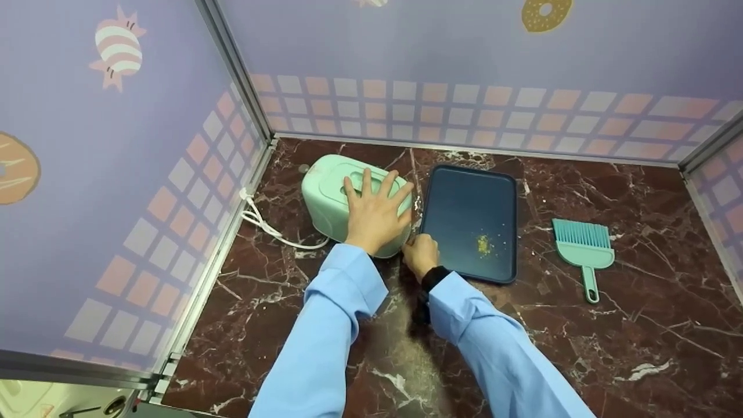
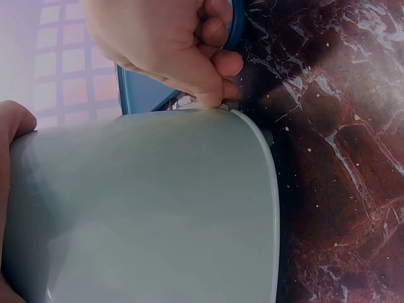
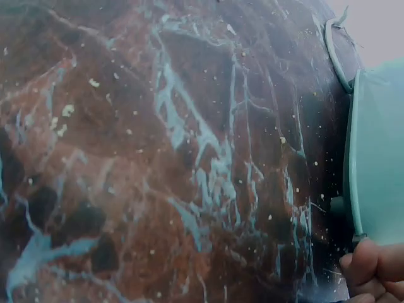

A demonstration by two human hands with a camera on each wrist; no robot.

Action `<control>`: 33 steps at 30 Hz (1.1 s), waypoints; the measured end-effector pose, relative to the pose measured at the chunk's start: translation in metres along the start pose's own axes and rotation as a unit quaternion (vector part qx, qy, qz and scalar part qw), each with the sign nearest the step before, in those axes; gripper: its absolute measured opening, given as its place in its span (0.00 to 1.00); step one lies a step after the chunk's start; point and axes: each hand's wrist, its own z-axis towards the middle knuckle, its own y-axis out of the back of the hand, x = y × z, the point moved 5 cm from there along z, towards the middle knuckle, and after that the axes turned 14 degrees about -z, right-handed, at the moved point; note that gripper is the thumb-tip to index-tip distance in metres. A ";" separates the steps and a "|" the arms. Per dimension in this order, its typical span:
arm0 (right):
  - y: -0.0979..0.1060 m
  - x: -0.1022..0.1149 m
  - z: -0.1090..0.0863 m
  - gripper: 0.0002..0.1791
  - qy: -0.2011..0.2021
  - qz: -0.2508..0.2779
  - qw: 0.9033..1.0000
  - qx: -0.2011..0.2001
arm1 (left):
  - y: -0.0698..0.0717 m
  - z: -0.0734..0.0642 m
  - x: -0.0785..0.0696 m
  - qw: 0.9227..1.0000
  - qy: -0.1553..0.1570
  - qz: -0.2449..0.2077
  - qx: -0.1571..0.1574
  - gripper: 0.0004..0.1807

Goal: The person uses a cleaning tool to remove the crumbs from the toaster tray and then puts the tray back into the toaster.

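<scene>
L. hand [image 1: 376,210] lies flat, fingers spread, on mint appliance [image 1: 328,200]. R. hand [image 1: 420,253], fingers curled, pinches at appliance's lower corner beside dark tray [image 1: 470,191].

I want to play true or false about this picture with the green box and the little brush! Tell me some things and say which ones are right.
1. The left hand lies flat on top of the mint green box. True.
2. The little brush is lying inside the blue tray. False: it lies on the marble counter, to the right of the tray.
3. There are yellow crumbs in the tray. True.
4. The right hand is holding the brush. False: its fingers are curled at the box's lower corner, next to the tray.
5. A white cord runs from the box toward the wall. True.
</scene>
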 end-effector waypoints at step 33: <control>0.022 -0.003 -0.002 0.14 0.116 -0.035 0.993 0.002 | 0.002 0.000 0.000 1.000 -0.010 0.000 -0.001 0.30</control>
